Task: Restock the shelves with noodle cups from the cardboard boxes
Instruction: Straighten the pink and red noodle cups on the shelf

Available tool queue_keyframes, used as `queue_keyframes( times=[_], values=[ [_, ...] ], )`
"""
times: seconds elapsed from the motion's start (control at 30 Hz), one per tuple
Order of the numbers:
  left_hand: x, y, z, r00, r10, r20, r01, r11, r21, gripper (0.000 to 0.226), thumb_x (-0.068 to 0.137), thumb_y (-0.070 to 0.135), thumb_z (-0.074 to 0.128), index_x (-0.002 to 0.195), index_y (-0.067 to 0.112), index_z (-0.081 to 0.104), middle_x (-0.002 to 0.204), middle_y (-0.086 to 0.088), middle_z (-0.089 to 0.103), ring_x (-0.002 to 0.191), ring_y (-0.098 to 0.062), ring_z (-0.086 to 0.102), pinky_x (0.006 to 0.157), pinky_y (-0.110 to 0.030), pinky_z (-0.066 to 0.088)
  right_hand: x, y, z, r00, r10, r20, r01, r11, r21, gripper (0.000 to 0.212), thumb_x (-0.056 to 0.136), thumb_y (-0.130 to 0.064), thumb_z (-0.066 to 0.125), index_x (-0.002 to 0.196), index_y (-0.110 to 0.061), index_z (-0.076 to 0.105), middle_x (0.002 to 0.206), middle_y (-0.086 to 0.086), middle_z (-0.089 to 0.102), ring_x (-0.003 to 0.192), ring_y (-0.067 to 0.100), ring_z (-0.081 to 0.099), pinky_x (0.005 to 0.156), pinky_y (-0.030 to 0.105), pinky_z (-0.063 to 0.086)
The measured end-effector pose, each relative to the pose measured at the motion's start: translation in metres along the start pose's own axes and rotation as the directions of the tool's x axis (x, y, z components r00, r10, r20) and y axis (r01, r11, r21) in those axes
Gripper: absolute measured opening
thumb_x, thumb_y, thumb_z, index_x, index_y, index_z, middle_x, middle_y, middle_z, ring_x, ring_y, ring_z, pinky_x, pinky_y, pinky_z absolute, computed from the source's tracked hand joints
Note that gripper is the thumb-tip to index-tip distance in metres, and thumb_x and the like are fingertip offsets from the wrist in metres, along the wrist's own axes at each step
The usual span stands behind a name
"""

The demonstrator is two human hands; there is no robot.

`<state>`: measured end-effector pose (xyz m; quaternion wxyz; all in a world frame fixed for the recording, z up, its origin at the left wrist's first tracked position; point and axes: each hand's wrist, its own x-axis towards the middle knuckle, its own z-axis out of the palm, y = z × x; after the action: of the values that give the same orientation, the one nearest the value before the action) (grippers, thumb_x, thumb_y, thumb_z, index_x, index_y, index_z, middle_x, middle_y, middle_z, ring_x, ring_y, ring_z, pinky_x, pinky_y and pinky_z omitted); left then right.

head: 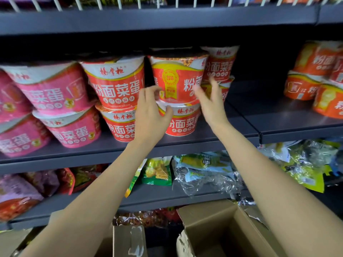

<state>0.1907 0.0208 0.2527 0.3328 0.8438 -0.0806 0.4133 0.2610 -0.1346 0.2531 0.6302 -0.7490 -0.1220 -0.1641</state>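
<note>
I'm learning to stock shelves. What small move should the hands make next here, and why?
Probably draw both hands back down to the cardboard box for another cup. The left hand and right hand hold nothing, and the upper red cup already sits stacked on the lower one.

Noodle cups stand two high along the middle shelf (pixel 185 143), one cup (pixel 178 78) stacked directly on another (pixel 182 119) at the centre, with further stacks (pixel 118 101) just to the left and more cups (pixel 220 64) behind to the right. A separate group of cups (pixel 315 78) sits well apart on the adjoining shelf section (pixel 297 127) at far right. Both hands reach in front of the centre stack, the left hand (pixel 150 112) at its left side, the right hand (pixel 209 102) at its right. Snack packets (pixel 206 169) lie on the shelf below. An open cardboard box (pixel 219 229) stands lowest, nearest the camera, beneath the right forearm.
</note>
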Motion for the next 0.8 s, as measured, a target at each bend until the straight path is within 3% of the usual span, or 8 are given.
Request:
queue_keyframes(
  times=[0.07, 0.13, 0.23, 0.33, 0.43, 0.57, 0.67, 0.8],
  values=[
    [0.007, 0.015, -0.002, 0.996, -0.077, 0.051, 0.084, 0.986, -0.142, 0.057, 0.086, 0.017, 0.06, 0.138, 0.01, 0.037, 0.135, -0.006, 0.04, 0.116, -0.006, 0.04, 0.089, -0.004, 0.035, 0.011, -0.013, -0.007, 0.998, 0.053, 0.039, -0.058, 0.986, 0.158, 0.055, 0.097, -0.034, 0.042, 0.149, -0.023, 0.025, 0.147, 0.001, 0.039, 0.128, 0.013, 0.041, 0.105, 0.036, 0.037],
    [0.012, 0.027, 0.002, 0.975, -0.161, 0.153, 0.186, 0.969, -0.164, 0.066, 0.089, 0.019, 0.058, 0.147, 0.014, 0.025, 0.148, -0.003, 0.028, 0.124, -0.004, 0.034, 0.083, 0.002, 0.028, 0.012, -0.025, -0.003, 0.988, 0.09, 0.124, -0.115, 0.97, 0.214, 0.051, 0.097, -0.023, 0.037, 0.147, -0.022, 0.028, 0.14, 0.002, 0.047, 0.121, 0.013, 0.048, 0.098, 0.034, 0.04],
    [0.021, 0.026, 0.01, 0.955, -0.194, 0.224, 0.232, 0.959, -0.161, 0.079, 0.087, 0.029, 0.061, 0.151, 0.018, 0.016, 0.155, -0.001, 0.021, 0.137, -0.011, 0.029, 0.096, -0.012, 0.025, -0.005, -0.03, 0.009, 0.992, 0.076, 0.101, -0.098, 0.966, 0.24, 0.055, 0.091, -0.021, 0.045, 0.144, -0.022, 0.031, 0.133, 0.003, 0.051, 0.117, 0.014, 0.052, 0.094, 0.031, 0.045],
    [0.033, 0.012, 0.005, 0.943, -0.188, 0.276, 0.254, 0.94, -0.229, 0.091, 0.076, 0.043, 0.067, 0.149, 0.022, 0.017, 0.148, 0.0, 0.039, 0.133, -0.016, 0.041, 0.109, -0.041, 0.037, -0.024, -0.025, 0.013, 0.998, -0.034, 0.056, 0.032, 0.998, 0.046, 0.069, 0.084, -0.026, 0.054, 0.146, -0.022, 0.024, 0.14, 0.004, 0.036, 0.129, 0.018, 0.037, 0.107, 0.042, 0.037],
    [0.036, 0.004, 0.0, 0.92, -0.234, 0.315, 0.321, 0.91, -0.263, 0.089, 0.083, 0.027, 0.068, 0.151, 0.022, 0.01, 0.146, 0.0, 0.041, 0.131, -0.018, 0.043, 0.107, -0.046, 0.039, -0.027, -0.023, 0.012, 0.992, -0.082, 0.094, 0.092, 0.99, -0.105, 0.073, 0.087, -0.016, 0.06, 0.147, -0.018, 0.018, 0.144, 0.006, 0.027, 0.135, 0.02, 0.029, 0.111, 0.044, 0.032],
    [0.02, 0.004, 0.002, 0.925, -0.186, 0.331, 0.28, 0.922, -0.266, 0.096, 0.073, 0.042, 0.065, 0.15, 0.036, 0.007, 0.146, 0.003, 0.041, 0.131, -0.015, 0.044, 0.103, -0.048, 0.043, -0.014, -0.027, 0.011, 0.998, -0.024, 0.058, 0.022, 0.999, 0.034, 0.08, 0.084, -0.013, 0.064, 0.147, -0.02, 0.015, 0.142, 0.004, 0.036, 0.129, 0.017, 0.04, 0.106, 0.045, 0.041],
    [0.005, 0.001, 0.005, 0.943, -0.163, 0.29, 0.24, 0.937, -0.255, 0.096, 0.075, 0.05, 0.062, 0.151, 0.035, 0.006, 0.149, 0.006, 0.036, 0.131, -0.009, 0.042, 0.1, -0.038, 0.047, -0.015, -0.025, 0.009, 0.997, -0.038, 0.063, 0.036, 0.998, 0.044, 0.079, 0.084, -0.009, 0.064, 0.147, -0.02, 0.018, 0.14, 0.001, 0.042, 0.126, 0.014, 0.044, 0.104, 0.042, 0.043],
    [-0.004, -0.004, 0.006, 0.969, -0.1, 0.226, 0.154, 0.959, -0.236, 0.087, 0.086, 0.025, 0.063, 0.152, 0.029, 0.007, 0.152, 0.007, 0.032, 0.131, -0.005, 0.041, 0.09, -0.016, 0.042, -0.024, -0.015, 0.002, 0.996, -0.076, 0.04, 0.075, 0.997, 0.028, 0.081, 0.083, -0.01, 0.066, 0.147, -0.021, 0.019, 0.141, 0.0, 0.041, 0.127, 0.011, 0.043, 0.101, 0.033, 0.043]
  ],
)
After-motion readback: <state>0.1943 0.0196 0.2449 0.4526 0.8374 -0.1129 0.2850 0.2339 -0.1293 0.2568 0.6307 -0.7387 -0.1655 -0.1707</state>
